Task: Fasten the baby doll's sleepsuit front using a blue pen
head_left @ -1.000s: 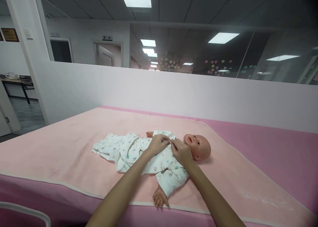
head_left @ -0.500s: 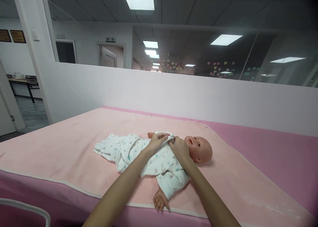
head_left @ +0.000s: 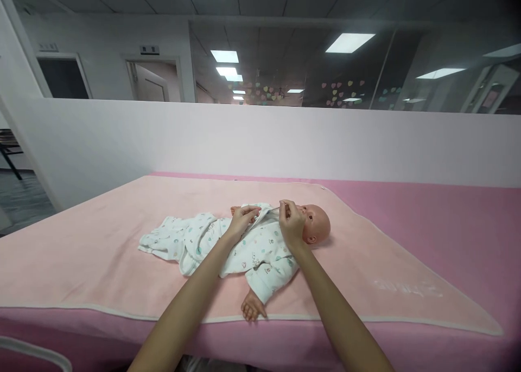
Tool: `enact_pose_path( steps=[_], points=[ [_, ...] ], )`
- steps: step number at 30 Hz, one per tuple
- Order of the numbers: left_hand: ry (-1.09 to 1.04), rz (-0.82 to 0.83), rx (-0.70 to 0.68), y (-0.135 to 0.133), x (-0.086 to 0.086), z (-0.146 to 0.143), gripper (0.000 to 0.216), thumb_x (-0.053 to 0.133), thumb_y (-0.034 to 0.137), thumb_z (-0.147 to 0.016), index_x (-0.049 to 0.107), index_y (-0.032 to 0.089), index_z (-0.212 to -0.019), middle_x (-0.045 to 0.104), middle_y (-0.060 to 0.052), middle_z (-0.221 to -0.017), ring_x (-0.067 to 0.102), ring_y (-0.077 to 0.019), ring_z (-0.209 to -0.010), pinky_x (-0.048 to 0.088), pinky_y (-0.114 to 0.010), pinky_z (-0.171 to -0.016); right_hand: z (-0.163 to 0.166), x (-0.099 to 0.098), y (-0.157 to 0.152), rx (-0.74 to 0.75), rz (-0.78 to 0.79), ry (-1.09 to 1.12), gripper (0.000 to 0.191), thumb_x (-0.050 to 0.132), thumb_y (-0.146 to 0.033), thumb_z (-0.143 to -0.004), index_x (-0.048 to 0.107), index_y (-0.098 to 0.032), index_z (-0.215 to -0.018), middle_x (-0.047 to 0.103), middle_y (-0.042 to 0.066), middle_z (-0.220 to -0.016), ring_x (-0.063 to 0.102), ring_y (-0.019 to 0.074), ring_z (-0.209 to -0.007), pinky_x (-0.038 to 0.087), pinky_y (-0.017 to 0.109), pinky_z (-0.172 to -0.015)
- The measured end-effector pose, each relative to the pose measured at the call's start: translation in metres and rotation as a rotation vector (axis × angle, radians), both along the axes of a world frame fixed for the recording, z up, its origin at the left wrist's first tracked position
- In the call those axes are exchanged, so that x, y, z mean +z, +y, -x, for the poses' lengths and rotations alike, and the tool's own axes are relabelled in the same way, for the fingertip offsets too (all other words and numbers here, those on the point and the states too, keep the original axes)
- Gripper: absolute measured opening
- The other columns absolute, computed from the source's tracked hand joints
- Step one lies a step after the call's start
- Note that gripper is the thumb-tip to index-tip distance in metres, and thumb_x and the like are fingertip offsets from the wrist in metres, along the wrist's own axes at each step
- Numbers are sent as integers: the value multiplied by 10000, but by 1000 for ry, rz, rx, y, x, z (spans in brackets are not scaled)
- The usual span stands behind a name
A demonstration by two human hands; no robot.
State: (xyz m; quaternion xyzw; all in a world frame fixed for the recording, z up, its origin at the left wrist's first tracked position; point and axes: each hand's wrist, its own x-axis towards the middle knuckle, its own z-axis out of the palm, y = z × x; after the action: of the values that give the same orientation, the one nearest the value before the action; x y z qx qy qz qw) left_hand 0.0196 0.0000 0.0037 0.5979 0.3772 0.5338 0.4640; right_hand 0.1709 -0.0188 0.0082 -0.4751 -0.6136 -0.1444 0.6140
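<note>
I observe one doll lying on its back in the middle of the frame, slightly below centre, its head to the right and the legs of its clothing trailing to the left. It wears a white printed garment, creased at the waist. Its near hand lies open, palm down, by the mat's lower edge; its far hand shows just beyond the left hand.

I find the left hand at the upper front of the garment, touching it beside a raised fold of cloth. Its fingers are curled; I cannot tell whether they are clamped on that cloth. I find the right hand close to the doll's chin, partly covering the face, its fingers together and pinching a thin tie that runs taut leftward to the garment.

I record a peach mat with pale edging beneath the doll, laid over a pink surface. A white partition crosses the frame behind it, with dark glass above, bearing heart-shaped stickers. A bent white rail stands at lower left.
</note>
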Motion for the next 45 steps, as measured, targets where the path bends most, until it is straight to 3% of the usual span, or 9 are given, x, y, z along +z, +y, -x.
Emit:
enact_pose_path(
  steps=[6,11,16,23,29,35,38,41,45],
  points=[
    [375,-290,20,-13,1,-5,249,513,318,-739,665,144,-832,591,-15,-603,459,-99,-539,334,-216,-523,-7,2,3,-37,-129,137,217,393,-286,-834,557,-145,-838,599,37,-699,527,101,-588,403,210,-577],
    [444,-386,4,-24,7,-6,176,555,287,-707,675,202,-803,631,-41,-948,550,-158,-807,410,-240,-662,-10,12,-3,-28,-139,422,279,329,-343,-858,511,-139,-908,538,20,-649,507,100,-545,401,210,-515],
    [145,-166,-224,-20,9,-3,225,594,297,-683,659,156,-847,659,-77,-877,580,-190,-858,433,-280,-759,-3,9,-4,55,-33,465,300,330,-384,-849,499,-144,-910,531,12,-658,486,93,-511,402,221,-511],
    [-413,190,-17,-1,5,2,266,515,272,-721,569,128,-939,638,-64,-730,595,-111,-597,455,-224,-590,24,-10,-7,231,70,359,246,335,-337,-857,496,-155,-898,542,6,-689,472,77,-484,400,217,-511],
    [-513,243,-5,2,4,5,243,444,299,-763,566,107,-850,548,-2,-529,454,-56,-369,359,-174,-408,25,-14,-8,228,54,110,210,351,-269,-853,520,-170,-930,596,38,-802,563,128,-718,431,246,-642],
    [-534,266,55,8,-1,6,361,338,437,-814,512,124,-769,505,14,-493,410,-55,-352,356,-190,-425,29,-6,-12,235,42,47,237,341,-241,-849,555,-169,-919,603,55,-863,554,139,-813,438,268,-721],
    [-273,152,79,2,0,2,459,278,490,-815,532,112,-753,534,-18,-536,439,-73,-387,359,-211,-444,25,9,-30,211,28,154,245,359,-259,-841,578,-162,-891,611,64,-848,561,148,-809,450,279,-716],
    [93,-168,154,-14,9,-2,434,270,445,-828,570,131,-852,578,-33,-617,506,-109,-497,396,-248,-550,7,13,-69,124,23,312,259,400,-322,-824,594,-162,-885,620,66,-817,569,150,-715,461,284,-662],
    [619,-711,243,-41,22,-15,280,344,312,-833,585,190,-908,609,-62,-827,529,-176,-826,360,-316,-795,-33,-21,-135,-98,41,522,323,437,-370,-798,575,-151,-992,617,74,-816,537,137,-596,438,265,-551]
  ],
)
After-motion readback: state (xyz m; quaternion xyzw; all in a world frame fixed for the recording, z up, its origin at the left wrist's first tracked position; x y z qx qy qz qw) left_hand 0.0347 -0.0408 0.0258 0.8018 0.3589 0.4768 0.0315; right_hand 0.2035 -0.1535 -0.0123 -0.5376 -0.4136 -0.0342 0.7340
